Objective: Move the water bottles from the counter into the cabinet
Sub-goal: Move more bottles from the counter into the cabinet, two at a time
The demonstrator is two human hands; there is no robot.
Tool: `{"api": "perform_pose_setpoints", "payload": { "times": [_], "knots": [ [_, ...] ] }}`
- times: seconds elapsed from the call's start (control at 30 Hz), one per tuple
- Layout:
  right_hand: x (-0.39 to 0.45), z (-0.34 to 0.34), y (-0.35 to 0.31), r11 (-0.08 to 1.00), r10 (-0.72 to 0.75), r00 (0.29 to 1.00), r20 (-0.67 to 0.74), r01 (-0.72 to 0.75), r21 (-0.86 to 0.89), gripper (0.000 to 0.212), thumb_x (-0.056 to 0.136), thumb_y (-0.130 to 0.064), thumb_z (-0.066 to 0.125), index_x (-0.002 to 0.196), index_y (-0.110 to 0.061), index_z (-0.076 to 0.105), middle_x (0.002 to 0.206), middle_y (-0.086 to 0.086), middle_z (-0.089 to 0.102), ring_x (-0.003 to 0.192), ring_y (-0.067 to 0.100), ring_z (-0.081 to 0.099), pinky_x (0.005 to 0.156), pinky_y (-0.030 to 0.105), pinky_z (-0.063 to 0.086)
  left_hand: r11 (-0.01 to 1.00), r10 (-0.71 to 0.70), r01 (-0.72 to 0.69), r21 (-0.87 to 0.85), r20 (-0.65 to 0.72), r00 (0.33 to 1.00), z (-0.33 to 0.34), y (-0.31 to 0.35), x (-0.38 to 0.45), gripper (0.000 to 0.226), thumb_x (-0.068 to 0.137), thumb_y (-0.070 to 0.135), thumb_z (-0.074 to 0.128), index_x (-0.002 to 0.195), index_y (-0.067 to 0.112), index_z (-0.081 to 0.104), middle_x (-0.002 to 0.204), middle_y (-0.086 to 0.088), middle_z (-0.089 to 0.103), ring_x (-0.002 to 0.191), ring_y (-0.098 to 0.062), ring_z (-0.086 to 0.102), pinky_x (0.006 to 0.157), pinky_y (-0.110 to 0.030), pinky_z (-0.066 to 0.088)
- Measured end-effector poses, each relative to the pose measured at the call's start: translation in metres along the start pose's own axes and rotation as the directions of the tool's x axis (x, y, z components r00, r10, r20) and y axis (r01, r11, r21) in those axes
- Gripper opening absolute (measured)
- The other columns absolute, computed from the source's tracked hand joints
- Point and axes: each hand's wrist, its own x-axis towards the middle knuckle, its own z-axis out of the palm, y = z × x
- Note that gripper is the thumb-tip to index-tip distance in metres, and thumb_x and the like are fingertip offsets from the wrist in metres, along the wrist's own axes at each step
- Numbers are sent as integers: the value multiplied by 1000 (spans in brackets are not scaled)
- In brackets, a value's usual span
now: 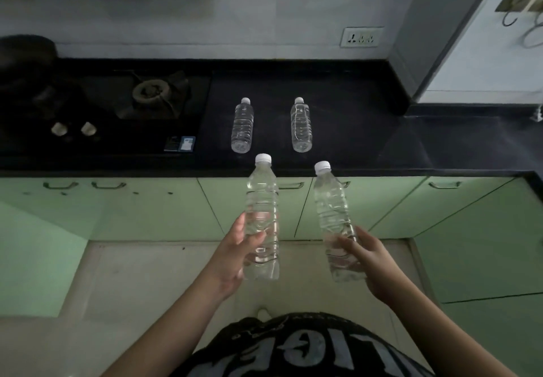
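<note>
In front of the dark shirt I see my left hand wrapped around one clear bottle and my right hand gripping a second bottle, both held upright above the floor, before the shut green cabinet doors. Farther off, on the black counter, two more bottles stand apart: one left, one right. A stove burner sits to their left.
</note>
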Motion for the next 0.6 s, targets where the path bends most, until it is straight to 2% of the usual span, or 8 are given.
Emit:
{"api": "perform_pose_setpoints", "payload": {
  "times": [0.07, 0.13, 0.27, 0.3, 0.37, 0.43, 0.5, 0.6],
  "knots": [
    [-14, -2, 2, 998, 0, 998, 65, -4, 68, 49, 72, -39, 75, 113, -14, 67, 98, 14, 73, 87, 31, 69, 80, 45, 55, 998, -3, 2, -58, -22, 1000, 8, -12, -17, 75, 69, 33, 76, 135, 38, 43, 113, -7, 72, 98, -26, 66, 93, -54, 47],
    [-31, -6, 6, 992, -7, 993, 120, -8, 124, 51, 71, -40, 75, 114, -13, 67, 96, 15, 71, 85, 31, 67, 79, 45, 52, 993, -8, 7, -120, -7, 1000, 16, -27, -35, 94, 66, 38, 82, 145, 37, 31, 123, -16, 67, 110, -34, 62, 104, -60, 37],
    [-68, -19, 24, 981, -12, 980, 197, -27, 190, 57, 68, -41, 79, 117, -14, 65, 101, 15, 69, 88, 29, 66, 69, 40, 51, 985, -29, 19, -171, -52, 998, 38, -61, -79, 103, 63, 41, 85, 148, 28, 29, 120, -21, 67, 118, -41, 58, 110, -64, 29],
    [-77, -22, 29, 980, -11, 977, 212, -32, 198, 62, 65, -43, 81, 117, -15, 65, 102, 14, 70, 89, 28, 66, 66, 37, 51, 985, -31, 18, -170, -73, 997, 44, -69, -92, 100, 63, 40, 84, 147, 26, 32, 119, -21, 68, 117, -41, 59, 108, -62, 32],
    [-95, -23, 39, 984, -13, 971, 237, -30, 178, 69, 62, -48, 83, 119, -15, 63, 103, 11, 72, 90, 25, 68, 66, 34, 53, 986, -39, 17, -163, -130, 991, 53, -84, -119, 84, 71, 33, 78, 144, 26, 36, 116, -19, 69, 108, -37, 63, 94, -55, 43],
    [-111, -21, 49, 989, -7, 965, 263, -32, 141, 75, 58, -55, 85, 119, -17, 64, 105, 9, 72, 93, 24, 69, 72, 38, 54, 990, -61, 36, -134, -187, 980, 60, -95, -147, 71, 77, 29, 72, 140, 32, 40, 119, -13, 69, 103, -28, 68, 81, -46, 53],
    [-125, -14, 59, 991, 10, 956, 292, -49, 128, 78, 53, -55, 88, 117, -17, 64, 104, 8, 72, 94, 24, 68, 76, 41, 53, 994, -64, 40, -104, -245, 967, 62, -106, -176, 65, 78, 27, 73, 135, 41, 43, 122, -6, 68, 105, -23, 69, 77, -45, 57],
    [-141, 2, 67, 995, 13, 934, 358, -48, 90, 73, 59, -46, 88, 120, -14, 62, 103, 7, 72, 95, 23, 68, 73, 35, 54, 999, 36, -44, -16, -339, 940, 57, -118, -211, 62, 79, 22, 78, 128, 45, 47, 111, 3, 70, 99, -16, 70, 75, -37, 59]
  ]
}}
